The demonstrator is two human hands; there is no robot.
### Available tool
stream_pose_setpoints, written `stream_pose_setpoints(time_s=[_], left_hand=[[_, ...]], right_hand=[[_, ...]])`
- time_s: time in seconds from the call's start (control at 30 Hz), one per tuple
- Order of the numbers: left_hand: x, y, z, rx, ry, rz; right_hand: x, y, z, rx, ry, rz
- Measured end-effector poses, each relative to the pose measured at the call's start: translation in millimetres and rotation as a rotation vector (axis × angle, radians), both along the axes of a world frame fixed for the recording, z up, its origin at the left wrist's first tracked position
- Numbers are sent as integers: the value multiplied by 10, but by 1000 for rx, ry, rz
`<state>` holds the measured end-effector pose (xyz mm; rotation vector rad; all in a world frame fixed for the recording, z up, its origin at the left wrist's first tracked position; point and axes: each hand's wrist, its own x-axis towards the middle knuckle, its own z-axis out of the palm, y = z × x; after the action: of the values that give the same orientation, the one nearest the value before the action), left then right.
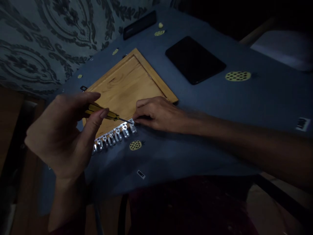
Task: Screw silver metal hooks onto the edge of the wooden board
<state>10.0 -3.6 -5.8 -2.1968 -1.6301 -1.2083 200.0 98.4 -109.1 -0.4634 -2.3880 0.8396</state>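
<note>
My left hand (63,137) grips a small screwdriver (107,114) with a yellow handle, its thin shaft pointing right toward a row of several shiny metal hooks (114,135) fixed along the near edge of a wooden board (127,85). My right hand (158,114) rests palm down at the right end of the hook row, fingertips touching the last hook and the board's corner. The screwdriver's tip sits just by those fingertips. The board lies flat on a blue cloth (220,124) printed with yellow pineapples.
A black tablet (195,60) lies behind the board to the right. A dark phone (139,24) lies at the far edge, near a small pale lump (160,25). A patterned wall is on the left, a pale seat (283,49) at far right.
</note>
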Motion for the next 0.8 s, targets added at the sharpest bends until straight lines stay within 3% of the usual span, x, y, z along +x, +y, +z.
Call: stream_pose_setpoints(time_s=[0.1, 0.3, 0.8], left_hand=[[-1, -26, 1, 35, 7, 9], [34, -62, 51, -62, 16, 85], [27, -53, 49, -66, 15, 60]], right_hand=[[3, 0, -7, 8, 15, 5], [11, -1, 3, -2, 5, 9], [11, 4, -6, 7, 14, 11]])
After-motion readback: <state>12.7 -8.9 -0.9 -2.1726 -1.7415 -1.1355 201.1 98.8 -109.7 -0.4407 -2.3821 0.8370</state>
